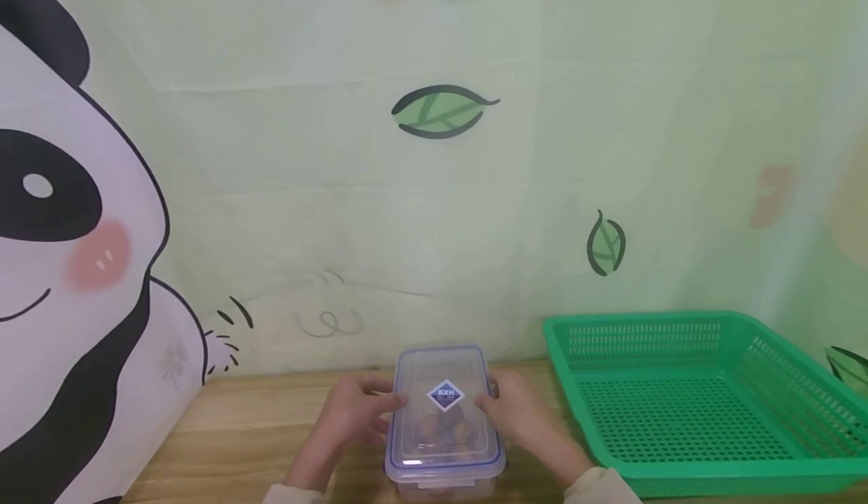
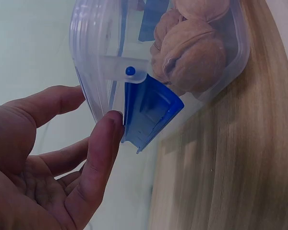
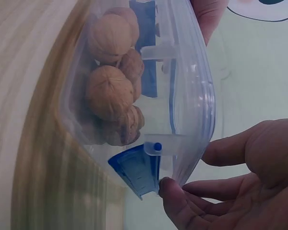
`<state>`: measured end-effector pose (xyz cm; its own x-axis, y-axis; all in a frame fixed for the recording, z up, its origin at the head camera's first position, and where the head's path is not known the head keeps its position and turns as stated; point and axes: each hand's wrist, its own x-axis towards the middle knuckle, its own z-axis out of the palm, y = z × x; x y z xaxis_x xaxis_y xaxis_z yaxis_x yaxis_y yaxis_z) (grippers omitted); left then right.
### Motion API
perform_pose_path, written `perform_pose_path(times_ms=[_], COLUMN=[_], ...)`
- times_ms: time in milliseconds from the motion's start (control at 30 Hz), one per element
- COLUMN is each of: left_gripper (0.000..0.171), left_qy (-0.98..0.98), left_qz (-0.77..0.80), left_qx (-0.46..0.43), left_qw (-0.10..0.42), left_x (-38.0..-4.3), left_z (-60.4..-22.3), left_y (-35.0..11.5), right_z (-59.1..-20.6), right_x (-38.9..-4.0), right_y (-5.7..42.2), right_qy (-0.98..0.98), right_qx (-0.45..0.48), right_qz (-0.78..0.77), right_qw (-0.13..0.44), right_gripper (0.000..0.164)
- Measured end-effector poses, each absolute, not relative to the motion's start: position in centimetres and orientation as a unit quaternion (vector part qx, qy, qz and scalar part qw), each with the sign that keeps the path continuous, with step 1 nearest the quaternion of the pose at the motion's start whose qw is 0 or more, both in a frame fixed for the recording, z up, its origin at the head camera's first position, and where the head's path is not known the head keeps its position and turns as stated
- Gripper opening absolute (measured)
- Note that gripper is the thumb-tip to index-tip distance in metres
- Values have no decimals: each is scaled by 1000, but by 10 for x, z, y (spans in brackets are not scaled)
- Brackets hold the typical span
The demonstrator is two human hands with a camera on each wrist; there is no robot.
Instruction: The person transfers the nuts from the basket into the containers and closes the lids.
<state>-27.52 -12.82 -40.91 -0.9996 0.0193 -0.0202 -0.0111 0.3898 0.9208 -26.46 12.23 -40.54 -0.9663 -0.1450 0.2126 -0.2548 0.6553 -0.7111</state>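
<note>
A clear plastic food container (image 1: 441, 361) with a blue-edged lid and a diamond label stands on the wooden table in the head view. Several walnuts (image 3: 110, 91) show through its wall. On its left side my left hand (image 1: 353, 410) has the thumb on the lid's edge and a fingertip at a blue side latch (image 2: 151, 112), which slants outward. Across from it, my right hand (image 1: 518, 410) grips the other side likewise, thumb on the lid, a fingertip by another slanting blue latch (image 3: 137, 167). Some fingers are hidden behind the container in the head view.
A green plastic basket (image 1: 678, 470) with a perforated base stands to the right of the container. Behind the wooden table (image 1: 230, 429) hangs a pale green cloth (image 1: 325, 187) printed with leaves and a panda.
</note>
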Motion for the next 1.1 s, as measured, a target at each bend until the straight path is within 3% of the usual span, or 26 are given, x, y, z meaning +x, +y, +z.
perform_pose_path(times_ms=[467, 933, 1100], left_gripper=[43, 73, 73], left_qy=[826, 806, 797], left_qz=[563, 588, 601], left_qx=[-5, -1, -7], left_qw=[24, 62, 59], left_x=[-278, -282, -281], left_z=[-413, -427, -427], left_y=[-132, -142, -142], right_z=[-412, -415, -418], right_x=[-270, -266, -266], right_y=[126, 128, 128], right_qy=[-896, -882, -863], right_qx=[87, 30, 30], right_qz=[432, 470, 504], right_qw=[55, 5, -4], right_gripper=[39, 58, 60])
